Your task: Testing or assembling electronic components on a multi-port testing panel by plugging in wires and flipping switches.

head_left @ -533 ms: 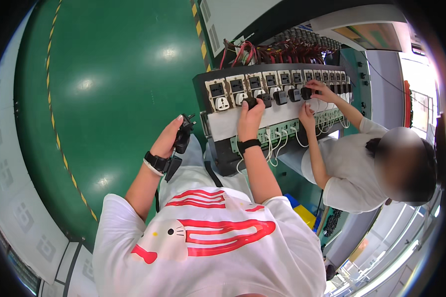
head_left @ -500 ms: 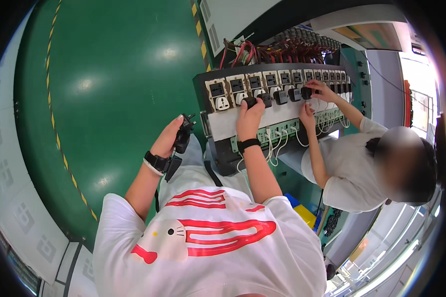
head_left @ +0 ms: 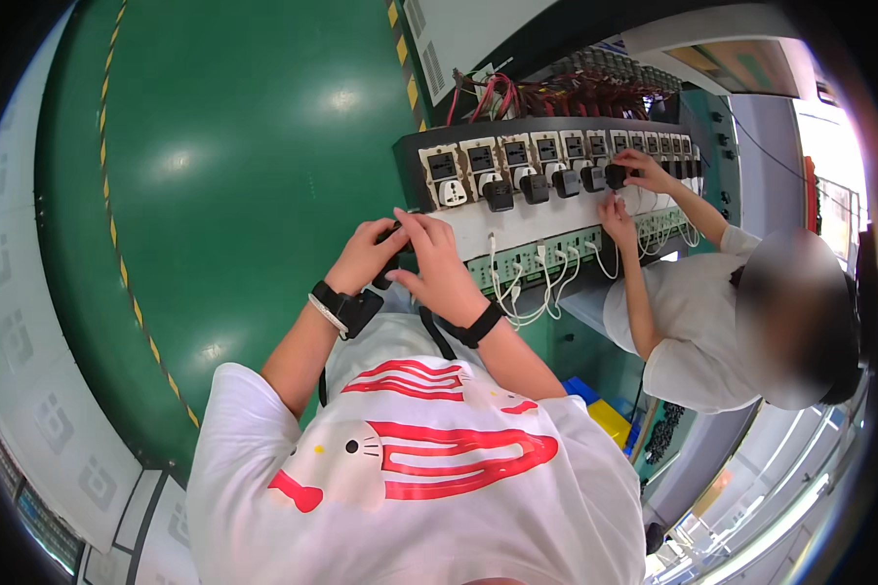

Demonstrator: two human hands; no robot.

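In front of me at the bench's near left end, my left hand (head_left: pixel 363 255) is closed around black plug-in chargers (head_left: pixel 390 263), mostly hidden by the fingers. My right hand (head_left: pixel 439 268) meets it there, its fingers and thumb closing on a black charger in the bundle. To the right runs a sloped rack of wall sockets (head_left: pixel 442 164). Several black chargers sit in its lower sockets, the nearest of them a charger (head_left: pixel 498 196) in the second position. The first white lower socket (head_left: pixel 452 193) has no charger in it.
A green strip of ports (head_left: pixel 532 258) with white cables (head_left: pixel 546 302) runs below the sockets. At right a co-worker's hands (head_left: pixel 626 190) handle a charger on the same rack. Red wires (head_left: pixel 498 96) bunch behind it. Yellow-black tape (head_left: pixel 117 229) marks the green floor.
My right hand has let go of the charger at the second socket, which stays plugged in, and moved left to my left hand. The left hand has moved slightly right.
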